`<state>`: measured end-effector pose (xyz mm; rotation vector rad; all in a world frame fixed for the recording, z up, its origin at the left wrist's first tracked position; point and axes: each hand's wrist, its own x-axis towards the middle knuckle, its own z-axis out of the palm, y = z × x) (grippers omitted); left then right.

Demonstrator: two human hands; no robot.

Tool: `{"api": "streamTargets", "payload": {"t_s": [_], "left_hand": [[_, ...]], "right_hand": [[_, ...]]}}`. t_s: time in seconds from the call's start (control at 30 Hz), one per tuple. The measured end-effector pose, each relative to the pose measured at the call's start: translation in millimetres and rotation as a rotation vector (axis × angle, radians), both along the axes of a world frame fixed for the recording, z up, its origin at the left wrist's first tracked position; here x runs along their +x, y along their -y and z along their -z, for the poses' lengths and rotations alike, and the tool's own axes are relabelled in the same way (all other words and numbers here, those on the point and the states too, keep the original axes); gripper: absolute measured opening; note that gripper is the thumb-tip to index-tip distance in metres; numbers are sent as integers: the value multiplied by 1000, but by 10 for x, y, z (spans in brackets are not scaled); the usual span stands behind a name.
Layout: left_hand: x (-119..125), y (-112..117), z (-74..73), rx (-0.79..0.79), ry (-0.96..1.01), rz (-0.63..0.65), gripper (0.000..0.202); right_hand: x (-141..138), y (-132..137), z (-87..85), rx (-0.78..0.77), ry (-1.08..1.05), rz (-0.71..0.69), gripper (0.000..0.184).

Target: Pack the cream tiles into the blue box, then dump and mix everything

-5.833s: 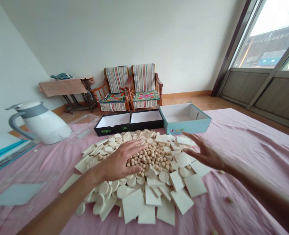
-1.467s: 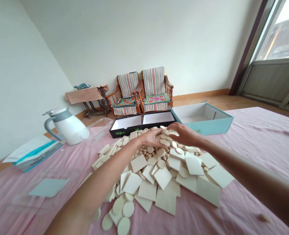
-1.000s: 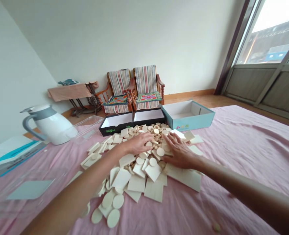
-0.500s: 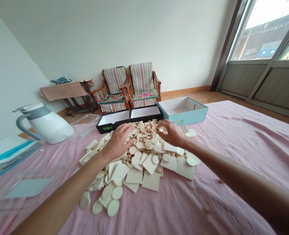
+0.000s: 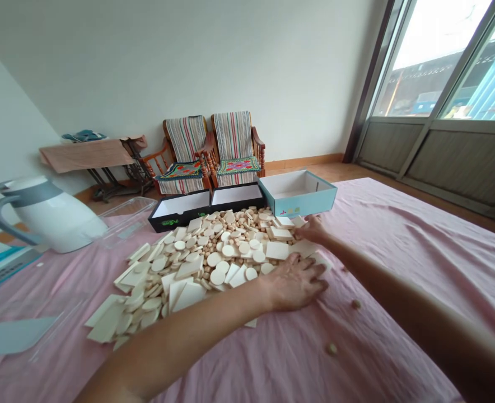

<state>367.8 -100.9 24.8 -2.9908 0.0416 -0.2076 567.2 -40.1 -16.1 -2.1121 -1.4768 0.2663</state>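
A broad heap of pale wooden pieces, round discs, square tiles and small beads, lies on the pink cloth. My left hand is palm down on the near right edge of the heap. Its fingers are spread and touch square tiles there. Farther back, my right hand rests against the heap's right side, just in front of the light blue box. Its fingers are loosely extended beside some tiles, their tips partly hidden. Neither hand visibly grips a piece.
Behind the heap stands a black two-part tray with white insides. A white and grey jug lies to the left, near clear plastic lids. Two small beads sit on the cloth at right. Two wooden armchairs stand beyond.
My left hand has swung from the heap's left side across to its near right edge. My right hand has shifted slightly outward. The view has turned a little right, and the heap's layout has changed.
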Motion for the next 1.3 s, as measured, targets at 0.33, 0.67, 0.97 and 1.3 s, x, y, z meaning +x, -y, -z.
{"api": "streamTargets", "payload": {"t_s": [0.33,0.67,0.97,1.3], "left_hand": [[-363,-81,-148,189,-2,-93,18],[-691,-446,-333,258,96,-401,21],[-970,-730,-474,124,351,-601,29],[-512,503,-166,-341,-21,187,66]], "right_hand": [[-396,-58,-406,37,-220,49,15],[-1118,-110,-854,104,-360,-388,27],[49,718,-878,-150,156,-496,15],[235,1459,-459,-221,162,-462,12]]}}
